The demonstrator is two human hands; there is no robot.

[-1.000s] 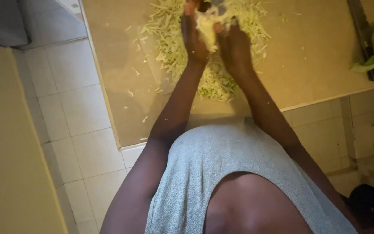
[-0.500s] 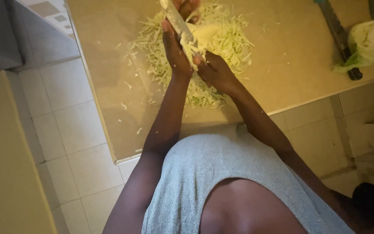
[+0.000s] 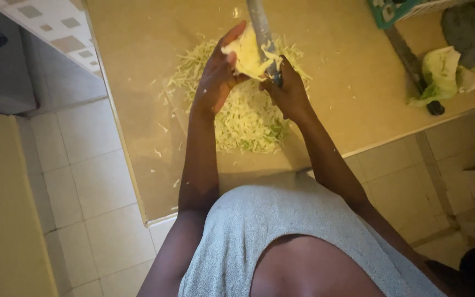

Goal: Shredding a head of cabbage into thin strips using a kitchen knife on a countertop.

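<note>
Shredding scene seen from above the person's head. Left hand (image 3: 215,82) cups a pale cabbage piece (image 3: 247,54), fingers curled around its left side; right hand (image 3: 288,94) closes its fingers on the handle of a knife (image 3: 261,30), whose blade lies against the cabbage and is cut off at the far edge. The handle itself is hidden inside the fist. A heap of shredded cabbage (image 3: 246,118) lies directly below the hands on the tan counter (image 3: 347,82). Far right, green cabbage leaves (image 3: 441,74) rest beside a second dark knife (image 3: 413,69), partly blurred. Pale floor tiles (image 3: 78,192) run along the left.
</note>
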